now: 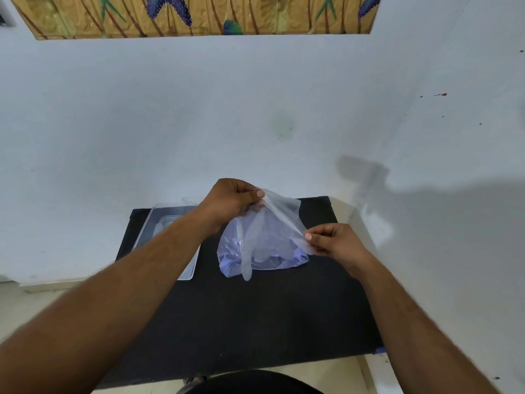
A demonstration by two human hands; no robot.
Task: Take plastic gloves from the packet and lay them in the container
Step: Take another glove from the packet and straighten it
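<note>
A thin clear plastic glove point(257, 237) hangs stretched between both hands above the black table point(255, 314), its fingers pointing down. My left hand point(231, 201) pinches the glove's cuff at the upper end. My right hand point(333, 240) pinches the cuff's other corner lower to the right. Behind and under the glove lies the bluish plastic packet point(284, 258) on the table. The clear plastic container point(167, 223) sits at the table's back left, partly hidden by my left forearm.
The table stands against a white wall point(255, 109). A patterned panel point(199, 12) hangs high on the wall. A dark rounded seat edge point(250, 383) shows at the bottom. Pale floor lies on both sides of the table.
</note>
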